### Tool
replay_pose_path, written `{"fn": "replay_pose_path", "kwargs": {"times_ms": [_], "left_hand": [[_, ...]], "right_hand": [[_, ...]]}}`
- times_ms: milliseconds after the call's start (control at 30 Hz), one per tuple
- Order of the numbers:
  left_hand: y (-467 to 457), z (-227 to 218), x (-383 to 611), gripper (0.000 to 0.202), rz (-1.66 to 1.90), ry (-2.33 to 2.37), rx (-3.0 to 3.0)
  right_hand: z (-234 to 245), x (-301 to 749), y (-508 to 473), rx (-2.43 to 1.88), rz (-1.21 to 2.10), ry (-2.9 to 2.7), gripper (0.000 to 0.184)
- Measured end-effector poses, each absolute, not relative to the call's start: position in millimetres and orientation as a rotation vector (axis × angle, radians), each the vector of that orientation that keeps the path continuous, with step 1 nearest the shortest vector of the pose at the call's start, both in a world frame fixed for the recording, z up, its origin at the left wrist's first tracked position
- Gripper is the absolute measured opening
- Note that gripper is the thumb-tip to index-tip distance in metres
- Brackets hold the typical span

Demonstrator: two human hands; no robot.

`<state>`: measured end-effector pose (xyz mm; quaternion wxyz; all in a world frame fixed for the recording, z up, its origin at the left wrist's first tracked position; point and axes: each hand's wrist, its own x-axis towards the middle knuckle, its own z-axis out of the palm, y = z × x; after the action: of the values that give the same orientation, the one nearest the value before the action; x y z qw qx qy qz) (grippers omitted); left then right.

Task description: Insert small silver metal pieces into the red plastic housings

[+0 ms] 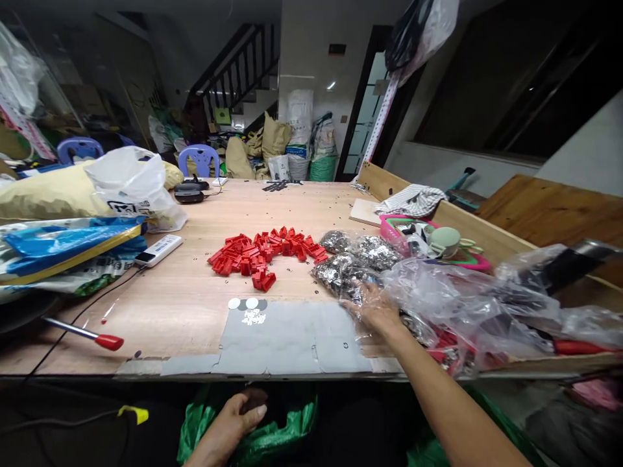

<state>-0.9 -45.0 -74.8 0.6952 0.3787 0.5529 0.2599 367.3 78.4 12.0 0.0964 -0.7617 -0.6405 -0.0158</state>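
My right hand (374, 310) reaches over the table's right side, its fingers bent around crinkled plastic of a clear bag of small metal parts (339, 271). Part of the fingers blends into the shiny plastic. More such bags (377, 251) lie just behind it. Below the table edge, my left hand (236, 418) hovers over a green woven bag (282, 438), thumb and fingers apart and loosely curved, with nothing visible in it. A pile of red plastic pieces (248, 251) sits mid-table. A grey mat (292, 337) at the front edge carries white discs (252, 303) and small white bits (254, 316).
Crumpled clear plastic bags (452, 298) and a pink basket (394, 233) with a cup crowd the right. At the left are a red-tipped lever (108, 342), a white power strip (159, 251) with a cable, and stacked sacks (53, 194). A wooden board (467, 227) edges the right side.
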Motion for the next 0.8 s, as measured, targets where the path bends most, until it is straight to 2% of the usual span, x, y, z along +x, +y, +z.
{"fn": "replay_pose_path", "kwargs": {"times_ms": [167,367,467,600,800], "left_hand": [[-46,-74,-2,0.072,0.588,1.245,0.841],[-47,-72,-1,0.074,0.595,1.247,0.792],[-47,-71,0,0.076,0.583,1.247,0.802],[-46,-69,-1,0.077,0.567,1.253,0.780],[-45,-68,-1,0.078,0.562,1.242,0.774]], "right_hand": [[14,361,77,-2.168,-0.050,-1.958,0.043],[20,368,75,-2.138,-0.065,-1.938,0.035],[20,366,79,-2.201,-0.077,-1.904,0.041],[12,353,83,-2.385,-0.118,-1.816,0.065],[-2,340,73,-2.296,-0.254,-1.796,0.051]]}}
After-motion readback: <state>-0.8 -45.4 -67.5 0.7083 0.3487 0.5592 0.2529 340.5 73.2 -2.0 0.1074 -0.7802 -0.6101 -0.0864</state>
